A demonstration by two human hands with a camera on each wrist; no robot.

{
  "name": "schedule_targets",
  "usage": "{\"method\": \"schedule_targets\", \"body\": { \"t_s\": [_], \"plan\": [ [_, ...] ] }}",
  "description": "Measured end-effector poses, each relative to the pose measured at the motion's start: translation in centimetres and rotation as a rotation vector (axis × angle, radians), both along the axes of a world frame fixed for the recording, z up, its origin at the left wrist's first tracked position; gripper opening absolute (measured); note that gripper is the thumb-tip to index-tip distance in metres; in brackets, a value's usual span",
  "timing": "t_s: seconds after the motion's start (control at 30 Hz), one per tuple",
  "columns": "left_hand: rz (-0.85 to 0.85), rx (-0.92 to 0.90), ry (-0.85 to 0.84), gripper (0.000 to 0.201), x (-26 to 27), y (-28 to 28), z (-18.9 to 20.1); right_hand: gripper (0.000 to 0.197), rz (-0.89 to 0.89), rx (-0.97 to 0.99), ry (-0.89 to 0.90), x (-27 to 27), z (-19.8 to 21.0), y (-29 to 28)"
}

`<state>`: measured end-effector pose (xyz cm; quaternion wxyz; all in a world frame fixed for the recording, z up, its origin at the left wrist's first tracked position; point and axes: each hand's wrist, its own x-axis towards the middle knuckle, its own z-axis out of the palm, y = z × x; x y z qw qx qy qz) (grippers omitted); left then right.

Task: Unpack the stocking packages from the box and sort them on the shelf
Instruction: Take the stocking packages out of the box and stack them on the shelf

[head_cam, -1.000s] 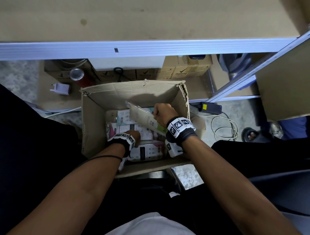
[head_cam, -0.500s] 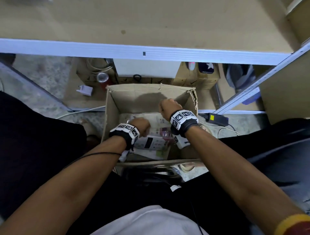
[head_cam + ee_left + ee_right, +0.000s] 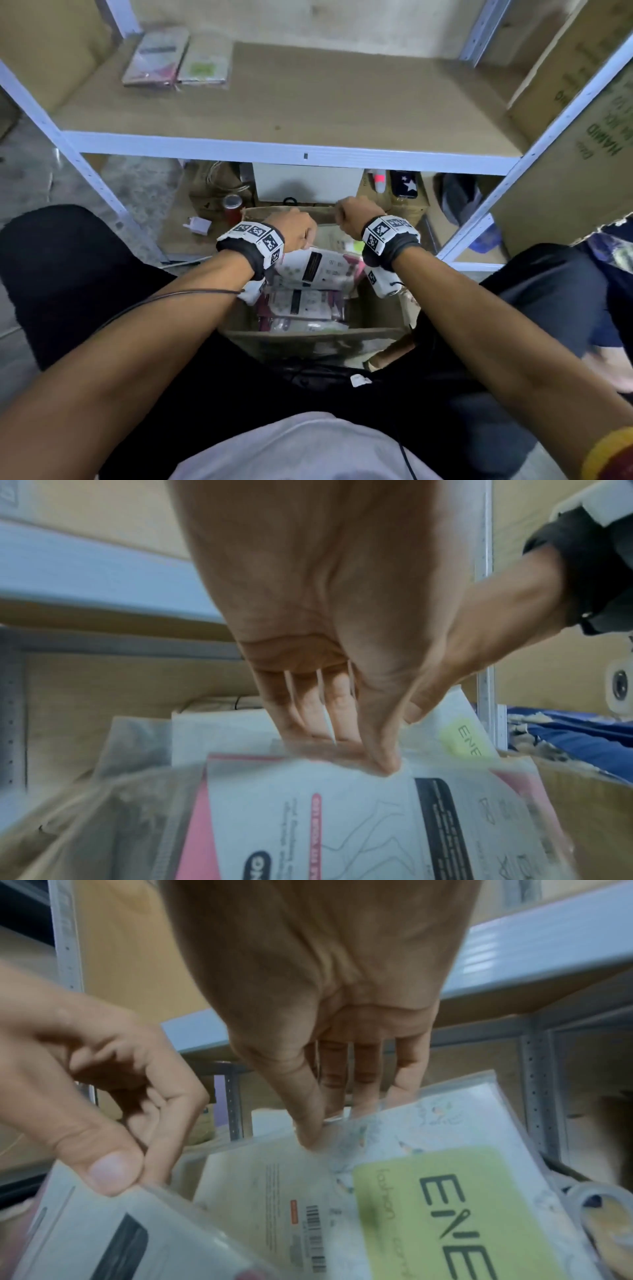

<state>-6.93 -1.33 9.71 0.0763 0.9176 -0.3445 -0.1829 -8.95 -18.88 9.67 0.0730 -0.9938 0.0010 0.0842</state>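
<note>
Both hands are up at the top of the open brown cardboard box on the floor, right in front of the white metal shelf with wooden boards. The left hand pinches the top edge of a pink-and-white stocking package in a clear sleeve, thumb in front and the other fingers behind it. The right hand does the same to a pale package with a lime-green label, thumb pressed on its front near the upper edge. The two held packages sit close together, the pink one in front of the green one in the left wrist view.

More flat stocking packages lie stacked inside the box under the wrists. Two packages already lie side by side on the shelf board, at its far left corner. On the floor below the shelf there's a red can, a white plug adapter and a white box.
</note>
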Motion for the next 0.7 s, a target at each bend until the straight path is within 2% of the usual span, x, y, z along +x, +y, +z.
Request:
{"method": "schedule_targets", "body": {
  "t_s": [0.23, 0.5, 0.7],
  "plan": [
    [-0.002, -0.105, -0.11, 0.017, 0.5, 1.0, 6.5, 0.02, -0.036, 0.058, -0.112, -1.1, 6.4, -2.0],
    [0.097, -0.28, -0.176, 0.013, 2.6, 3.0, 12.6, 0.013, -0.087, 0.156, -0.256, -2.5, 11.6, -5.2],
    [0.223, -0.498, -0.102, 0.01, 5.3, 5.4, 15.6, 0.008, -0.18, 0.404, -0.3, -2.0, 13.2, -7.3]
  ]
}}
